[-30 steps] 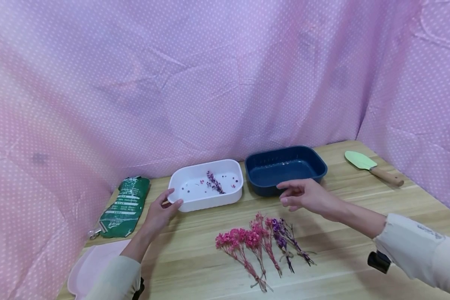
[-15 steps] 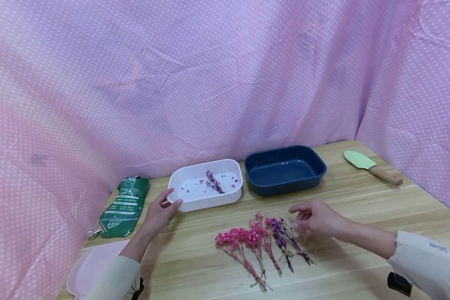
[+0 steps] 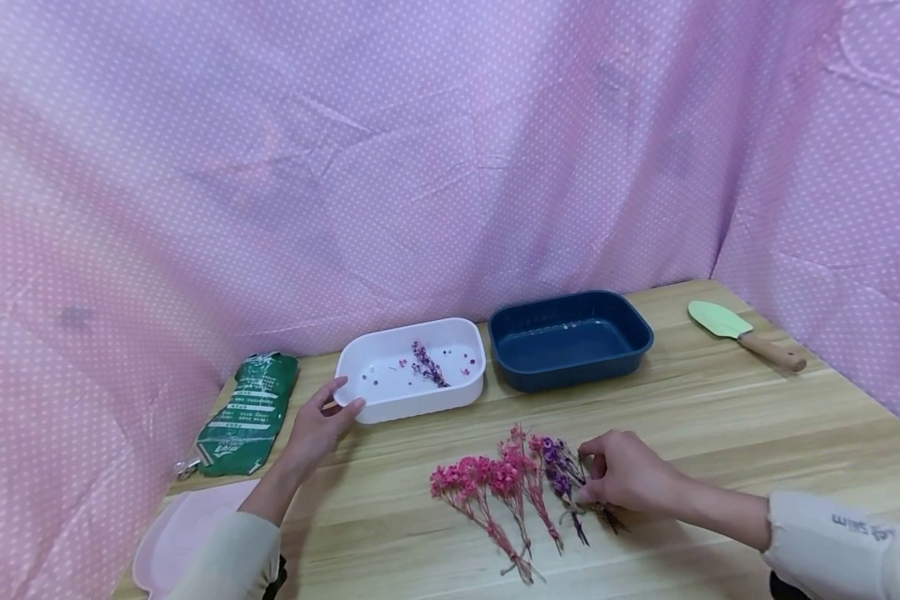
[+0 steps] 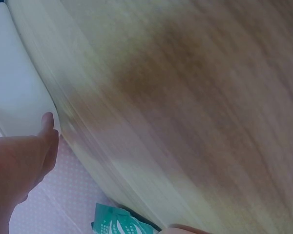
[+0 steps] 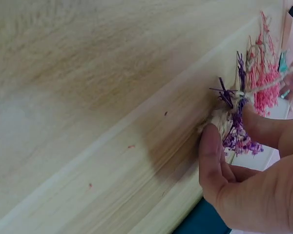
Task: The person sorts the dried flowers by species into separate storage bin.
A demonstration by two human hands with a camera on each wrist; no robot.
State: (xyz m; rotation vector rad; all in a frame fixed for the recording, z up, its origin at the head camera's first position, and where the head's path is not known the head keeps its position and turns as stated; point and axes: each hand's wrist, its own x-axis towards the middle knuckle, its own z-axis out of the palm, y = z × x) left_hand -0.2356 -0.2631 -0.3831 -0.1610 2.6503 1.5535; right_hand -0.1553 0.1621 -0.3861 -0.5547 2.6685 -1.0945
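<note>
My left hand (image 3: 317, 429) holds the near left corner of a white plastic tub (image 3: 423, 405), thumb on its front wall. Inside the tub lie a small purple dried sprig (image 3: 429, 367) and scattered petals. My right hand (image 3: 630, 473) is down at the rightmost purple dried flower bunch (image 5: 244, 145), thumb and fingers on both sides of its twine-tied stems; the hand covers part of it in the head view. Left of that lie another purple bunch (image 3: 559, 475) and several pink dried flower bunches (image 3: 487, 477), stems toward me.
A navy blue tub (image 3: 570, 371) stands right of the white one. At the far right rests a green trowel (image 3: 720, 320) with a wooden handle. To the left are a green bag (image 3: 247, 417) and a pale pink board (image 3: 191, 533). A pink dotted cloth (image 3: 420, 167) hangs behind the table.
My right hand has come down from in front of the navy tub to the rightmost purple bunch, and its fingers have closed in around the stems. My left hand has stayed on the white tub.
</note>
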